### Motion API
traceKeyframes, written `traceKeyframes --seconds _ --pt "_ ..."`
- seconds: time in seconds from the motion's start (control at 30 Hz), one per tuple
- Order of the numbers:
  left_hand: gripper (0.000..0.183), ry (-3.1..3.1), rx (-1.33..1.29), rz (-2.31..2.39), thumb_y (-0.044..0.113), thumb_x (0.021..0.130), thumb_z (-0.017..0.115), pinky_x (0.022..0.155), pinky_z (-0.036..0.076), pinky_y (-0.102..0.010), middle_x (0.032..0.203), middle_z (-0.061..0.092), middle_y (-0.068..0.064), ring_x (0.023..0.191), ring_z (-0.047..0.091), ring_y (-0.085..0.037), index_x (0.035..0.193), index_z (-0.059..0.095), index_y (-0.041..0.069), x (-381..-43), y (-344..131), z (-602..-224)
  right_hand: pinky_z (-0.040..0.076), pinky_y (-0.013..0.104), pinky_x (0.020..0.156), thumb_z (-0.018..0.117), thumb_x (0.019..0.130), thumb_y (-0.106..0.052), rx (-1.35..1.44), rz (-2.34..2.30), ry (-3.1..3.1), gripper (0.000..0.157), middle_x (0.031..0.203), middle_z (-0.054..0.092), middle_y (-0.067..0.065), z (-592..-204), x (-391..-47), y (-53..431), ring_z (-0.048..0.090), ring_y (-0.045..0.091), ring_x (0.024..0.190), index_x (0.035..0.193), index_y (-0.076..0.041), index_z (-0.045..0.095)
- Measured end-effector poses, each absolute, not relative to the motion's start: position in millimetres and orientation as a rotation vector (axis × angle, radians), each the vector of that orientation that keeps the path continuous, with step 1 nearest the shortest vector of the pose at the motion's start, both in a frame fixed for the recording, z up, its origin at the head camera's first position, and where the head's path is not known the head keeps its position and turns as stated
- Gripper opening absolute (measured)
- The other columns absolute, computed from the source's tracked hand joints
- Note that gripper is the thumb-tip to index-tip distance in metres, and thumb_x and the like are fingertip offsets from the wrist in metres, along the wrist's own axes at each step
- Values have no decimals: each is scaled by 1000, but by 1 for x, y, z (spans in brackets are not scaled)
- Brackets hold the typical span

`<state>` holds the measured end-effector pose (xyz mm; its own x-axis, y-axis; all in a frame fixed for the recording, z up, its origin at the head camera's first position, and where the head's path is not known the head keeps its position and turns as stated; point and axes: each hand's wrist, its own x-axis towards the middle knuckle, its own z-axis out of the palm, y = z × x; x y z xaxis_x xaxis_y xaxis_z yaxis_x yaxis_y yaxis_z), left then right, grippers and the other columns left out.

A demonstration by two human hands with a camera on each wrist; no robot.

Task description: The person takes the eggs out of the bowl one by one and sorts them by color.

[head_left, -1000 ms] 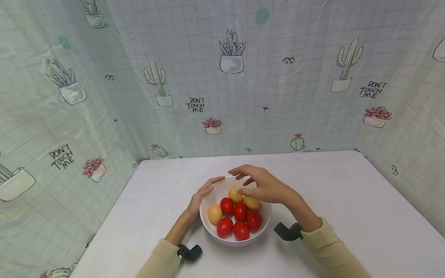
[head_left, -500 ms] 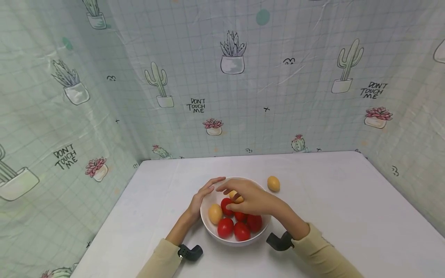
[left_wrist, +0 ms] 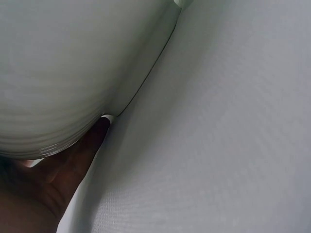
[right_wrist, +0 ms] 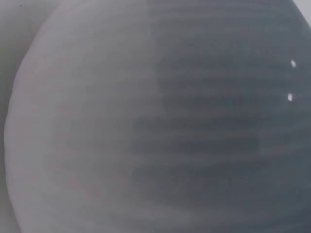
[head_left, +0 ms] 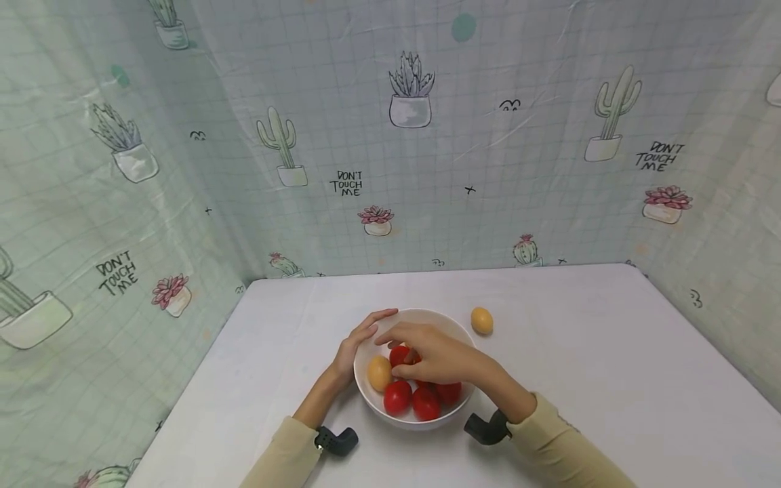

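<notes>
In the head view a white bowl [head_left: 444, 413] holds glossy red tomato-like pieces [head_left: 398, 398] and a yellow egg-shaped piece [head_left: 379, 373]. My left hand [head_left: 346, 354] holds the bowl's left side, fingers along its rim and outer wall. The left wrist view shows that hand's dark fingers [left_wrist: 80, 158] against the ribbed underside. My right hand [head_left: 436, 352] is over the bowl, fingers bent and spread, thumb tip beside the yellow piece. A red piece shows between its thumb and forefinger, and its palm hides other pieces. Only the bowl's ribbed wall [right_wrist: 155, 121] fills the right wrist view.
Another yellow egg-shaped piece [head_left: 482, 320] lies on the white table [head_left: 579, 352], behind and right of the bowl. A cactus-print cloth [head_left: 439, 149] hangs behind the table and along both sides.
The yellow piece that was under my right hand in the bowl now lies on the table at the back right. My right hand has come back left and down into the bowl. The left hand stays.
</notes>
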<state>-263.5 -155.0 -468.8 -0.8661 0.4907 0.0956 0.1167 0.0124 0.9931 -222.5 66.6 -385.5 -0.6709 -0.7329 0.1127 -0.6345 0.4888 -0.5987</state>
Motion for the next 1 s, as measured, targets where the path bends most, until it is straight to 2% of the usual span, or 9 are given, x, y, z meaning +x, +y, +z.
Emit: traceKeyframes --seconds 0.3,0.4,0.6,0.8,1.0 --pt "55 2004 642 1929 27 108 21 120 38 -32 164 37 -9 146 43 -23 159 36 13 -263 -157 -470 57 36 99 74 94 -27 -1197 -886 2533 49 137 67 -1 -387 -222 65 62 20 120 140 -19 62" --pt "55 2006 644 1924 28 108 21 123 36 -37 165 36 -7 148 41 -23 159 36 14 -264 -156 -470 58 37 101 75 93 -26 -1189 -856 2523 49 138 67 -1 -384 -224 65 62 19 122 140 -18 62" --pt "54 2009 631 1946 28 108 22 128 28 -55 165 37 -4 151 37 -29 158 40 19 -263 -153 -468 53 41 108 74 93 -26 -1245 -741 2482 47 134 69 -2 -371 -233 60 65 17 121 138 -17 64" --pt "55 1996 641 1954 27 107 22 128 26 -57 166 36 -6 151 36 -30 158 39 17 -262 -151 -467 54 35 106 74 93 -24 -1238 -663 2405 44 132 70 -2 -364 -240 56 70 16 117 136 -14 66" --pt "56 2004 646 1954 27 107 21 128 25 -55 165 37 -6 152 35 -30 158 39 16 -262 -153 -469 56 37 105 74 93 -24 -1218 -603 2350 44 130 71 -1 -359 -244 52 70 18 117 135 -14 66"
